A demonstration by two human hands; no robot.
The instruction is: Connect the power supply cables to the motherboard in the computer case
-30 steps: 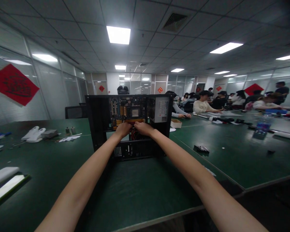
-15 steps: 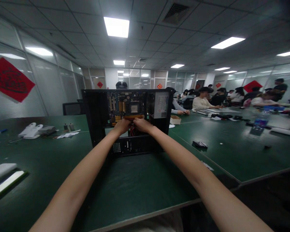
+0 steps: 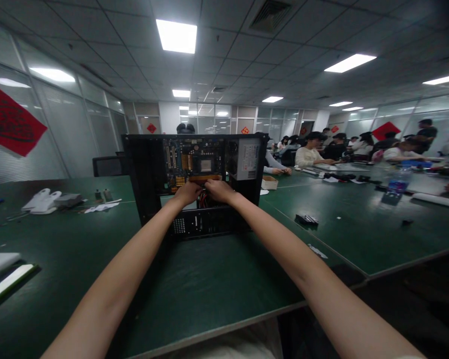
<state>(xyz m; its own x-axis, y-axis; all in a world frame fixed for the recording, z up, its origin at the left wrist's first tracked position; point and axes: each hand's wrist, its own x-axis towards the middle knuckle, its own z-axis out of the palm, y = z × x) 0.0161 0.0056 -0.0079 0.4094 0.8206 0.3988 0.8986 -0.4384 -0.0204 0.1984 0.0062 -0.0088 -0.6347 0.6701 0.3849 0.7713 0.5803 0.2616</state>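
Note:
An open black computer case point(image 3: 142, 169) stands in front of me with its inside facing me. Its motherboard point(image 3: 193, 149) has a pale square chip point(image 3: 205, 165) in the middle. My left hand point(image 3: 188, 193) and my right hand point(image 3: 220, 191) are side by side at the board's lower edge, one near each end of a long orange strip point(image 3: 205, 178). Fingers of both are curled and closed there; what they grip is hidden. Red and dark cables point(image 3: 202, 200) hang just below them. A silver power supply point(image 3: 247, 160) fills the case's upper right.
The case rests on a green table point(image 3: 209, 279). Left lie a white plastic bag point(image 3: 43, 200), a grey box point(image 3: 68, 200) and papers point(image 3: 102, 207). Right are a small basket point(image 3: 270, 183), a dark part point(image 3: 307, 220) and a plastic bottle point(image 3: 398, 182). Several people sit further back.
The view has shifted slightly, so the case appears a little further left and higher. Both hands stay at the orange strip, with the fingers moving only slightly.

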